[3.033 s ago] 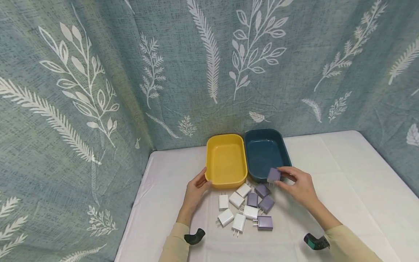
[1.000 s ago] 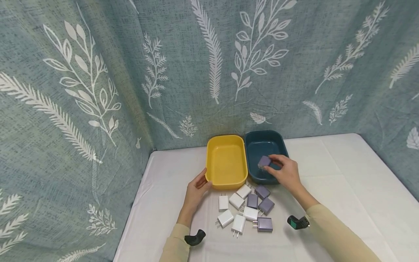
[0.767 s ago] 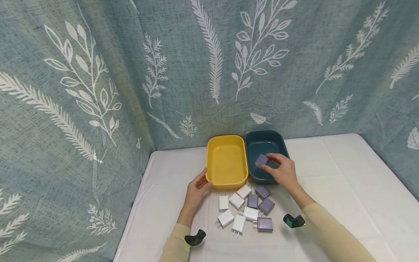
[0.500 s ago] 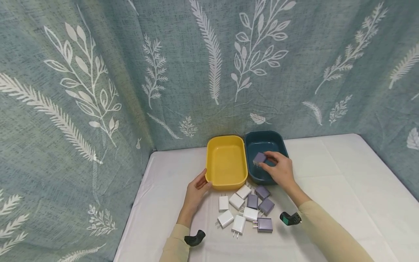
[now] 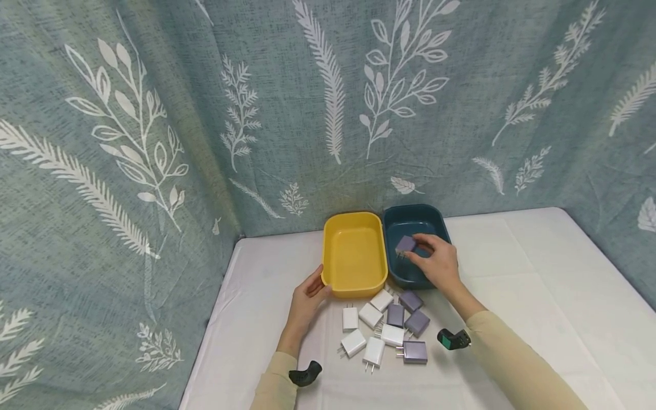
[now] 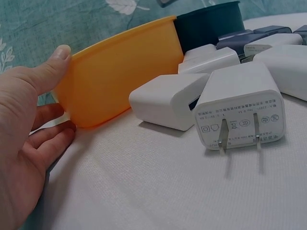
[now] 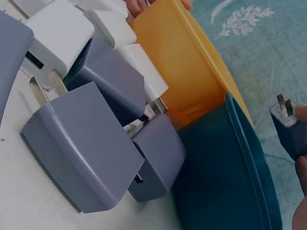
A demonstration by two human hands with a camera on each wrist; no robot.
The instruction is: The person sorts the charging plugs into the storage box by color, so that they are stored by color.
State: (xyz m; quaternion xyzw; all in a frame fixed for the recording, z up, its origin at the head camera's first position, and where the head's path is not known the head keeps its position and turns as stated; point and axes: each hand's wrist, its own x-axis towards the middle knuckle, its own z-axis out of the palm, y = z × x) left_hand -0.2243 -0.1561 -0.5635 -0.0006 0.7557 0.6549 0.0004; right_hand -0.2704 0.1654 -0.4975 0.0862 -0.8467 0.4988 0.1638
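My right hand (image 5: 439, 261) pinches a purple wall charger (image 5: 406, 245) between thumb and fingertips, above the inside of a dark teal bin (image 5: 414, 226). Its metal prongs show in the right wrist view, where the charger (image 7: 289, 125) appears at the right edge. At the near left corner of a yellow bin (image 5: 353, 256), my left hand (image 5: 306, 303) holds the wall, thumb on one side and fingers on the other. In front of the bins lie several white chargers (image 5: 373, 350) and several purple chargers (image 5: 414, 352), some touching one another.
Both bins stand side by side on a white cloth (image 5: 517, 273), near its back edge. Behind them hangs a patterned blue-green curtain (image 5: 287, 114), which also runs down the left side. A black camera mount sits by each wrist.
From the near rim of the teal bin, my right hand has carried the purple charger left and farther in over it, slowing at the end. My left hand and the chargers on the cloth stay put.
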